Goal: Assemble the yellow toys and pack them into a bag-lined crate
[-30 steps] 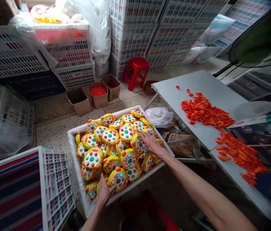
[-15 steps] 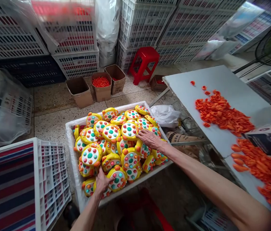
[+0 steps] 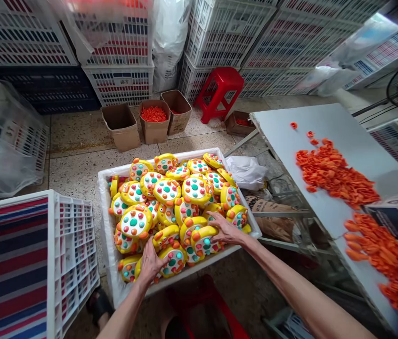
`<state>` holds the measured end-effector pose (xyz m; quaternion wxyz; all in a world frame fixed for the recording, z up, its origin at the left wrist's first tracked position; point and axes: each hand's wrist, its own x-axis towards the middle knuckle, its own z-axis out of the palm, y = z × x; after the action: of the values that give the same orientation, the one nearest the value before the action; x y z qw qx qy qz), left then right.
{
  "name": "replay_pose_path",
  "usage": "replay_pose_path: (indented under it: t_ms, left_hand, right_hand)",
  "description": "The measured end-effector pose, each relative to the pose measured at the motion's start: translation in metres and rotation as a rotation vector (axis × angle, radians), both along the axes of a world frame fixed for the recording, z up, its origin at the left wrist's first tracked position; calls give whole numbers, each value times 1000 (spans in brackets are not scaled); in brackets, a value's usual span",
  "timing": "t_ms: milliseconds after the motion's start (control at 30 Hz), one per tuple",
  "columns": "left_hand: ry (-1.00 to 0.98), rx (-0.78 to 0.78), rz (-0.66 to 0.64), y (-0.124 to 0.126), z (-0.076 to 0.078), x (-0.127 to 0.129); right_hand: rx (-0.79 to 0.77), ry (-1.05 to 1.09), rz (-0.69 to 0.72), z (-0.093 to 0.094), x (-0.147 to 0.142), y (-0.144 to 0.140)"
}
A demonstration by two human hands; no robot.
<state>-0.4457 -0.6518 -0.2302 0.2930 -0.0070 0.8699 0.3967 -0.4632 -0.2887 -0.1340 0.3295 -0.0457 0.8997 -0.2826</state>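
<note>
A white crate [image 3: 109,254] on the floor is heaped with yellow toy phones [image 3: 166,190] that have white faces, coloured dots and orange knobs. My left hand [image 3: 149,263] lies spread on a toy at the crate's near edge, fingers apart. My right hand [image 3: 225,228] rests on the pile near the crate's right side, fingers curled over a yellow toy [image 3: 204,238]; a firm grip is not clear.
A white table [image 3: 326,136] at right carries heaps of small orange parts [image 3: 336,174]. Three cardboard boxes [image 3: 154,122], one with orange parts, and a red stool [image 3: 220,92] stand beyond the crate. Stacked white crates [image 3: 220,37] line the back; a striped crate [image 3: 25,263] is at left.
My right hand slid from the middle of the pile toward the crate's near right edge, onto a toy there. My left hand stayed at the near edge. The view tilted slightly.
</note>
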Motion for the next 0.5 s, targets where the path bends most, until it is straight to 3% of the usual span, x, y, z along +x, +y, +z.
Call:
replay_pose_path:
  t_ms: [67, 167, 333, 500]
  left_hand:
    - [0, 34, 1, 0, -1, 1]
    - [-14, 95, 17, -1, 0, 1]
    - [-56, 233, 58, 2, 4, -1]
    - [-167, 333, 129, 4, 19, 2]
  right_hand:
    - [-48, -33, 19, -11, -4, -12]
    - [-85, -69, 19, -14, -10, -22]
    - [-94, -88, -56, 7, -4, -31]
    - [-119, -119, -204, 25, 35, -37]
